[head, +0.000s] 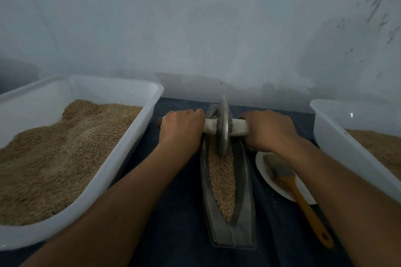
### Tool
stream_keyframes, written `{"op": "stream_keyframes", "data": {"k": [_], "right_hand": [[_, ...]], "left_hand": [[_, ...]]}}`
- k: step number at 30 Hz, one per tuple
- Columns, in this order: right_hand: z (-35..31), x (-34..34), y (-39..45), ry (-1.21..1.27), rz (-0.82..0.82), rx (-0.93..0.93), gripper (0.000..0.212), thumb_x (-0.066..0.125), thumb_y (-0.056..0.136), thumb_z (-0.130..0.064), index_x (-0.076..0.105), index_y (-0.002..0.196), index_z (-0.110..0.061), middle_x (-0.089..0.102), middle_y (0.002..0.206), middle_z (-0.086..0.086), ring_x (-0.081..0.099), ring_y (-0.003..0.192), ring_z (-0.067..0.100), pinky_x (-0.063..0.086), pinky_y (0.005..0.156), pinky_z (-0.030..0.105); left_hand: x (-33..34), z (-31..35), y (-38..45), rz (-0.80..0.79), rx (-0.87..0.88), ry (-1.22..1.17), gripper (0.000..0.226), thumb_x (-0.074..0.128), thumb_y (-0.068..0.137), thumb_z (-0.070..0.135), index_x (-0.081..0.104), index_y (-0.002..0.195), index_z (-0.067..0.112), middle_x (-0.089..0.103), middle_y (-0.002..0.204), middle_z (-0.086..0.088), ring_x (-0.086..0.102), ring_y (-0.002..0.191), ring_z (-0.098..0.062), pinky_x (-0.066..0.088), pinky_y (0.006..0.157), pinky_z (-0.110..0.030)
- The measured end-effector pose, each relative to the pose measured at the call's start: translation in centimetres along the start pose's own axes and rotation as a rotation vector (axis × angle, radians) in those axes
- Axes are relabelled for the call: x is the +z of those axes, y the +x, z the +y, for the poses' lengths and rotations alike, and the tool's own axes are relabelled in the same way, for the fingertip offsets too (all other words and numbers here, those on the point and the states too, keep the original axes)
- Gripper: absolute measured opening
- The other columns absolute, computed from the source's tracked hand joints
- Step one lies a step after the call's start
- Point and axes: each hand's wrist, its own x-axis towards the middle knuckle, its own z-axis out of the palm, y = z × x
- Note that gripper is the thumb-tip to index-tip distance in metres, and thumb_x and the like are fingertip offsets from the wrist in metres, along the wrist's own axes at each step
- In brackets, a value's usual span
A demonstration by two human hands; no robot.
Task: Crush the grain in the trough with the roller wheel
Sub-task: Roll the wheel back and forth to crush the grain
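Running away from the person along the dark cloth (173,212), the boat-shaped metal trough (246,201) lies with its long axis pointing straight from the body toward the wall (217,28), its near end blunt and flat, its far end hidden behind the wheel. Pale grain (222,180) fills the groove, tapering to a point at the near end and widening toward the middle. Just right of the trough a white plate (263,171) carries a brush (290,182) whose yellow-orange handle angles back toward the person. Farther on, in the far half of the trough, the roller wheel (223,125) stands upright on edge in the groove, its rim bedded in the grain, and its axle (208,127), wrapped in whitish cloth, crosses the trough at right angles. The left hand (181,128) curls round the axle on the left of the wheel, and the right hand (269,130) curls round it on the right, both knuckles-up, close against the disc and about level with each other, so neither arm is nearer. Most of the grain lies on the near side of the wheel, which suggests the coming stroke is a pull back toward the body along the trough's length, with even pressure needed from both sides to keep the disc from tipping. Flanking the work, a large white tub (138,128) heaped with grain sits on the left, and another white tub (338,141) on the right.
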Motion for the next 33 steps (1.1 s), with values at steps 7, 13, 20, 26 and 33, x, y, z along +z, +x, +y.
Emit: {"op": "stream_keyframes", "data": {"k": [7, 13, 20, 26, 33], "right_hand": [[-0.8, -0.1, -4.1, 0.062, 0.05, -0.001, 0.033, 0.064, 0.082, -0.037, 0.057, 0.114, -0.04, 0.066, 0.095, -0.008, 0.061, 0.083, 0.02, 0.031, 0.056, 0.03], [-2.0, -0.7, -10.8, 0.031, 0.277, -0.114, 0.054, 0.073, 0.082, -0.033, 0.056, 0.132, -0.025, 0.068, 0.111, -0.002, 0.065, 0.095, 0.024, 0.038, 0.068, 0.035], [-2.5, -0.6, -13.6, 0.032, 0.296, -0.062, 0.058, 0.079, 0.08, -0.022, 0.06, 0.134, -0.014, 0.07, 0.111, 0.007, 0.066, 0.096, 0.03, 0.048, 0.074, 0.041], [-1.9, -0.1, -10.6, 0.011, 0.26, -0.072, 0.046, 0.07, 0.085, -0.032, 0.056, 0.128, -0.024, 0.067, 0.106, -0.002, 0.063, 0.092, 0.023, 0.034, 0.067, 0.034], [-0.6, 0.5, -3.5, 0.006, 0.088, -0.001, 0.06, 0.068, 0.085, -0.038, 0.044, 0.14, -0.03, 0.068, 0.111, -0.001, 0.066, 0.095, 0.025, 0.038, 0.063, 0.033]], "left_hand": [[-1.4, 0.4, -3.6, 0.045, 0.062, -0.008, 0.034, 0.07, 0.084, 0.024, 0.045, 0.107, 0.023, 0.06, 0.105, 0.001, 0.06, 0.09, -0.018, 0.032, 0.072, -0.03], [-2.9, 0.8, -8.7, 0.08, 0.121, -0.06, 0.048, 0.07, 0.085, 0.031, 0.043, 0.123, 0.025, 0.055, 0.125, 0.004, 0.053, 0.111, -0.015, 0.039, 0.1, -0.031], [-4.2, 1.2, -11.1, 0.119, 0.176, -0.043, 0.061, 0.067, 0.088, 0.033, 0.035, 0.138, 0.021, 0.043, 0.144, 0.0, 0.041, 0.133, -0.018, 0.023, 0.121, -0.037], [-2.9, 1.0, -8.8, 0.099, 0.154, -0.035, 0.054, 0.068, 0.087, 0.031, 0.04, 0.132, 0.022, 0.052, 0.132, 0.001, 0.05, 0.119, -0.017, 0.034, 0.111, -0.033], [-0.9, 0.3, -3.3, 0.048, 0.085, 0.011, 0.039, 0.068, 0.087, 0.024, 0.047, 0.12, 0.021, 0.062, 0.113, 0.0, 0.061, 0.098, -0.018, 0.043, 0.086, -0.032]]}}
